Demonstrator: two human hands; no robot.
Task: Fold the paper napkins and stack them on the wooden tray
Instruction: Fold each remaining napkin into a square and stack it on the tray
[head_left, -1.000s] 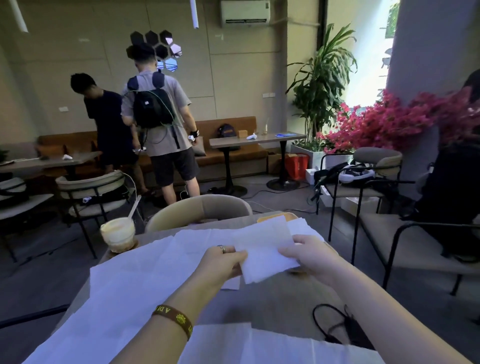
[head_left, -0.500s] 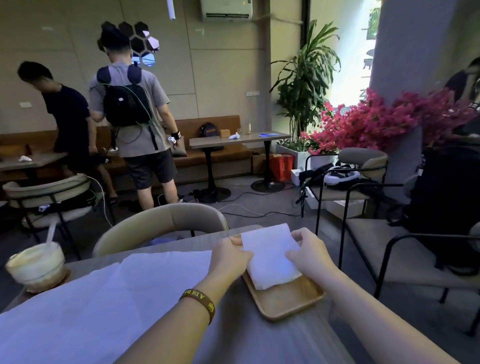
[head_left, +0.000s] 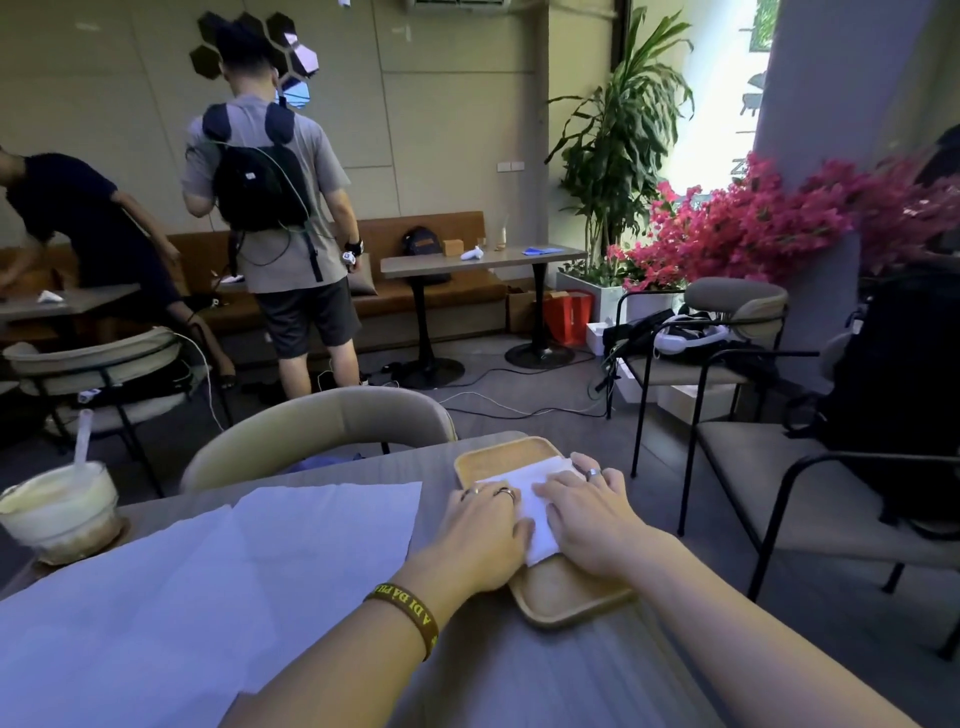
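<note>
Hands press side by side on a folded white napkin (head_left: 540, 483) that lies in the wooden tray (head_left: 498, 457); the left hand (head_left: 480, 530) covers the napkin's left part with fingers stretched out flat, gripping nothing, and its outer edge reaches over the tray's left rim; the right hand (head_left: 587, 514) lies palm down on the right part, fingers likewise straight and slightly spread, holding nothing; a strip of white paper shows between the two hands and just beyond the fingertips. Whether one napkin or a small stack lies under the palms is hard to tell, since the hands hide most of it. The tray sits near the right edge of the grey table (head_left: 519, 675), its long side running away from the person; bare wood shows at both its far end and its near end. A ring (head_left: 506, 492) sits on a left finger and a second ring (head_left: 592, 473) on a right finger; a dark wristband (head_left: 410, 613) with yellow lettering circles the left wrist. Left of the tray and apart from it, large unfolded paper sheets (head_left: 260, 545) lie spread and overlapping across the table; at the table's far left corner stands a plastic cup (head_left: 57, 509) of pale creamy drink with a straw (head_left: 82, 436) in it; a beige chair (head_left: 317, 426) stands at the table's far side. Farther back, two people (head_left: 270, 208) stand with their backs turned near a brown bench; pink flowers (head_left: 753, 223) fill the right side beside a tall green plant.
</note>
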